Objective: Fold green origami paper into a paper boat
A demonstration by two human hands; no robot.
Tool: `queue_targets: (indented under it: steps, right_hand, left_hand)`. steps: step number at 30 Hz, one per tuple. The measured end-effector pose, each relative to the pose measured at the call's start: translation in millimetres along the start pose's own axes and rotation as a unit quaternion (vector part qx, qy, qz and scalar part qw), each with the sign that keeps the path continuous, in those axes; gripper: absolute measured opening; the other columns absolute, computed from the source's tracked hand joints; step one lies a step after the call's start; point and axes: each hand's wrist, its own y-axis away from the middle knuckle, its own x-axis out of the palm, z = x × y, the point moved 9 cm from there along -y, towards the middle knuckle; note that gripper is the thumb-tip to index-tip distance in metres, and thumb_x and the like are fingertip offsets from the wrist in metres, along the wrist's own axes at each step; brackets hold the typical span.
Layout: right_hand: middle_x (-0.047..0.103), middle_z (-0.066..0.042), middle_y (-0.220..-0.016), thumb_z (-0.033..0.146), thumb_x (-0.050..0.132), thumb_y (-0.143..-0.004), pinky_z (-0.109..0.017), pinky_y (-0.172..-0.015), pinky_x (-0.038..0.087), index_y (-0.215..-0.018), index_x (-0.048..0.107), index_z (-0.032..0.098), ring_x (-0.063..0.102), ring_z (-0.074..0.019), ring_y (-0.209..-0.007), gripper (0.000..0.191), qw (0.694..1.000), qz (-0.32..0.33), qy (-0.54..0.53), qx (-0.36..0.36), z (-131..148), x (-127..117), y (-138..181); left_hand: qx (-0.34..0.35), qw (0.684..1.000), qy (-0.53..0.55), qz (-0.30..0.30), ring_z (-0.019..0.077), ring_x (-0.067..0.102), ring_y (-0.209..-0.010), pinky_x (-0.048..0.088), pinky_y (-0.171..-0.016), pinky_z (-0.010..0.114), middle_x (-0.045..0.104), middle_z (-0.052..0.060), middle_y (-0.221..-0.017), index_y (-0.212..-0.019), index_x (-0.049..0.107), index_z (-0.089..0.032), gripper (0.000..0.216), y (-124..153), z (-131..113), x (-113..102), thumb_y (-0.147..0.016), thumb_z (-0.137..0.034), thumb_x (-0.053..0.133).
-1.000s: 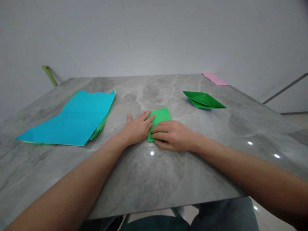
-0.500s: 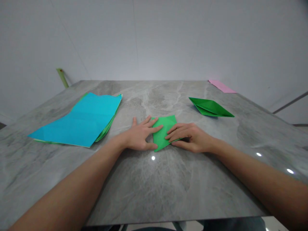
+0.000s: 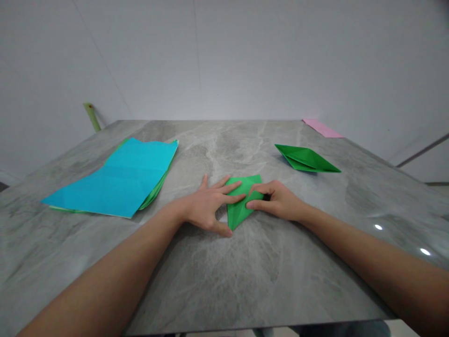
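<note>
A folded sheet of green paper [image 3: 239, 213] lies on the table between my two hands. My left hand [image 3: 210, 205] rests flat with fingers spread, its fingertips pressing on the left part of the paper and its thumb at the lower corner. On the right side, my right hand [image 3: 274, 200] pinches a folded flap between thumb and index finger; its other fingers are curled. Farther back to the right sits a folded dark green paper shape [image 3: 307, 158], pointed at both ends and apart from both hands.
Left of my left hand lies a stack of paper with a blue sheet [image 3: 122, 175] on top and green sheets under it. A pink paper [image 3: 322, 128] is at the table's back right edge. The grey marbled table [image 3: 217, 285] reaches a white wall [image 3: 224, 56].
My right hand has changed from fingers lying over the paper to a pinch on its flap. The right edge is folded inward now. My left hand has slid slightly right and nearer.
</note>
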Motion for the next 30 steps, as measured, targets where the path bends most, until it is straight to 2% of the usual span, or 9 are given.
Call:
queue_targets:
  steps: [4,7,12,16,19,22,25,30]
  right_hand:
    - [0.054,0.004,-0.062,0.047,0.068,-0.086,-0.024,-0.057,0.038,-0.068,0.066,0.016,0.048,-0.0105,-0.06,0.036,0.999,-0.002,-0.027,0.032,-8.5,-0.2,-0.1]
    - [0.05,0.005,-0.059,0.047,0.068,-0.085,-0.023,-0.053,0.035,-0.065,0.064,0.016,0.044,-0.0093,-0.056,0.038,0.999,-0.008,-0.031,0.036,-9.1,-0.3,0.2]
    - [0.043,0.007,-0.055,0.044,0.069,-0.085,-0.022,-0.051,0.031,-0.063,0.062,0.016,0.039,-0.0078,-0.053,0.037,0.999,-0.034,-0.021,-0.001,0.3,-2.2,-1.5]
    - [0.042,0.007,-0.054,0.043,0.069,-0.085,-0.022,-0.051,0.03,-0.065,0.063,0.015,0.037,-0.0076,-0.052,0.035,0.999,-0.046,0.006,-0.007,4.0,-4.6,-2.5]
    - [0.039,0.007,-0.053,0.045,0.069,-0.085,-0.023,-0.05,0.028,-0.06,0.058,0.016,0.036,-0.0078,-0.053,0.04,0.998,-0.054,0.015,0.007,1.6,-7.0,-2.0]
    - [0.036,0.007,-0.053,0.046,0.069,-0.084,-0.023,-0.051,0.027,-0.056,0.053,0.016,0.034,-0.0078,-0.053,0.044,0.998,-0.059,0.02,0.016,-2.0,-8.9,-1.0]
    - [0.037,0.006,-0.056,0.05,0.068,-0.084,-0.025,-0.052,0.027,-0.058,0.052,0.017,0.035,-0.0086,-0.054,0.045,0.999,-0.043,0.012,0.026,-7.3,-8.7,-0.6]
    - [0.038,0.005,-0.061,0.053,0.065,-0.084,-0.026,-0.054,0.028,-0.06,0.051,0.017,0.037,-0.0099,-0.058,0.045,1.0,-0.004,-0.003,0.026,-11.9,-9.5,-0.4]
  left_hand:
    - [-0.007,0.999,0.032,-0.007,0.0395,-0.001,-0.151,-0.009,-0.107,0.077,0.01,0.005,-0.165,-0.151,0.035,-0.033,0.076,-0.1,2.0,-2.1,-0.085,-0.054,0.067]
    - [-0.026,0.999,0.043,-0.014,0.0365,0.003,-0.152,-0.008,-0.108,0.077,0.015,0.002,-0.165,-0.15,0.037,-0.035,0.064,-2.1,5.2,-2.3,-0.092,-0.041,0.061]
    - [-0.018,0.999,0.022,-0.022,0.0405,0.005,-0.151,-0.007,-0.105,0.08,0.014,0.002,-0.165,-0.15,0.038,-0.036,0.071,-5.5,1.9,-0.2,-0.085,-0.036,0.066]
    - [-0.027,0.999,0.007,-0.04,0.0424,0.011,-0.15,-0.001,-0.107,0.079,0.017,0.01,-0.165,-0.146,0.047,-0.029,0.069,-6.4,1.9,-0.7,-0.081,-0.037,0.07]
    - [-0.042,0.996,-0.001,-0.084,0.0431,0.026,-0.145,0.002,-0.108,0.078,0.029,0.016,-0.16,-0.139,0.056,-0.026,0.065,-5.9,5.3,-6.7,-0.078,-0.042,0.074]
    - [-0.043,0.991,-0.007,-0.125,0.0413,0.042,-0.136,0.001,-0.109,0.077,0.044,0.016,-0.147,-0.129,0.064,-0.026,0.06,-4.9,7.2,-13.1,-0.074,-0.047,0.077]
    - [-0.023,0.991,-0.004,-0.128,0.04,0.048,-0.13,-0.001,-0.108,0.079,0.05,0.014,-0.14,-0.127,0.066,-0.026,0.058,-4.8,5.7,-14.5,-0.074,-0.048,0.077]
    - [-0.012,0.994,0.015,-0.108,0.0429,0.046,-0.131,-0.001,-0.104,0.083,0.046,0.014,-0.143,-0.132,0.062,-0.026,0.064,-3.4,4.3,-13.2,-0.075,-0.049,0.076]
